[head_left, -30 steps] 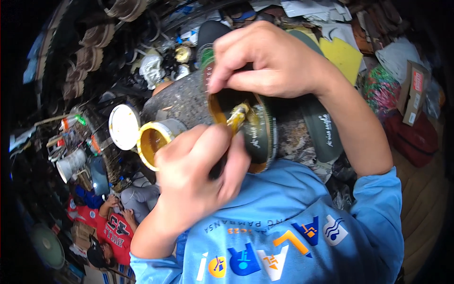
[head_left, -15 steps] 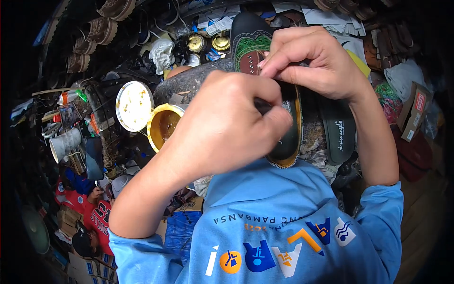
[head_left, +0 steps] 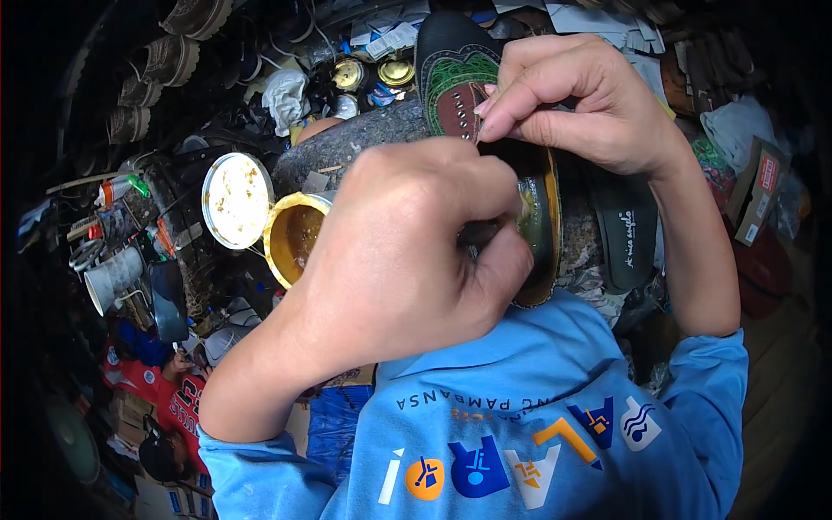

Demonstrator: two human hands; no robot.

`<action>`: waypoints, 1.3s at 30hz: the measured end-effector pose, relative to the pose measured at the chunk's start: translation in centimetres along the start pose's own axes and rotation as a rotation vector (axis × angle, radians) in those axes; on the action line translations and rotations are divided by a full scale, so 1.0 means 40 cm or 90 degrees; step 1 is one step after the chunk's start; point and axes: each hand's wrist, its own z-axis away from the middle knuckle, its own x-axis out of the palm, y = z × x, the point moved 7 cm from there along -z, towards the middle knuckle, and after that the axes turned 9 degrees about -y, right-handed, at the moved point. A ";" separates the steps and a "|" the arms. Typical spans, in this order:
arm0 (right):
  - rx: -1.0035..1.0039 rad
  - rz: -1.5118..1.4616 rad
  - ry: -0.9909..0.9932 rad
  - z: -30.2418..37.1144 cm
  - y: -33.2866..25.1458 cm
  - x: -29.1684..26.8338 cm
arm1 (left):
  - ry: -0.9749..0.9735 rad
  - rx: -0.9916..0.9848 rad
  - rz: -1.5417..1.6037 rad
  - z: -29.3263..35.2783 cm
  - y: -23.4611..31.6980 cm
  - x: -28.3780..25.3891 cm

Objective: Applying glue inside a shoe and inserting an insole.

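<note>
In front of me lies a dark shoe (head_left: 444,54), its toe pointing away, with green stitching and a brown eyelet panel. My right hand (head_left: 576,104) pinches the brown panel's edge between thumb and fingers. Over the shoe's opening, my left hand (head_left: 407,243) is closed, back of the hand up, with dark material between thumb and forefinger that looks like the shoe's upper. Its other fingertips are hidden. Past the left hand, the shoe's inside at the heel shows a yellowish edge. A dark insole (head_left: 628,234) lies to the right.
An open can (head_left: 279,247) of amber glue stands left of my left hand, its smeared lid (head_left: 236,201) beside it. Farther left are a white mug (head_left: 114,279) and a person in red (head_left: 178,403). Brown shoes (head_left: 173,61) sit far left; a cardboard box (head_left: 761,191) lies right.
My left hand has come slightly lower and looks larger, still closed. The right hand keeps its pinch on the eyelet panel. The whole view has shifted a little.
</note>
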 end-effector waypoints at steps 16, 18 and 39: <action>-0.085 -0.026 0.072 0.000 0.006 0.010 | -0.298 -0.093 0.076 -0.030 0.008 0.047; -0.084 -0.034 0.085 -0.001 0.005 0.012 | -0.339 -0.093 0.064 -0.043 0.014 0.046; -0.062 -0.084 0.057 0.008 0.022 0.007 | -0.214 0.062 -0.347 -0.004 0.100 0.086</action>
